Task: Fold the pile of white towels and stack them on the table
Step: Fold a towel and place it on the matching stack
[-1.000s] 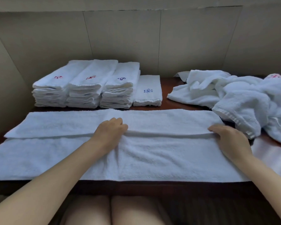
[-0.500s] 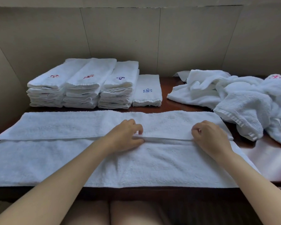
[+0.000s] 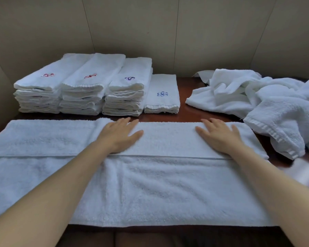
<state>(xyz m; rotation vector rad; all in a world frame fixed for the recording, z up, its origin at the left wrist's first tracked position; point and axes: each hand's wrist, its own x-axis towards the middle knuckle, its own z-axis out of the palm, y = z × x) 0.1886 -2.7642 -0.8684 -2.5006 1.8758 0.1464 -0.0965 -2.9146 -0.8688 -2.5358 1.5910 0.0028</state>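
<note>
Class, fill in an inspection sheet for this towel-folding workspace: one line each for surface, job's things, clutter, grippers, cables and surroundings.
Surface: dark reddish-brown table, glossy, mostly covered by towels.
Job's things: spread towel lies flat along the near edge, its far part folded over; three folded stacks at rear left with a single folded towel beside them; unfolded pile at right.
Clutter: nothing seen.
Grippers: left hand and right hand both lie flat, fingers straight, on the folded-over part of the spread towel.
Cables: nothing seen.
Surroundings: beige panelled wall behind the table.
</note>
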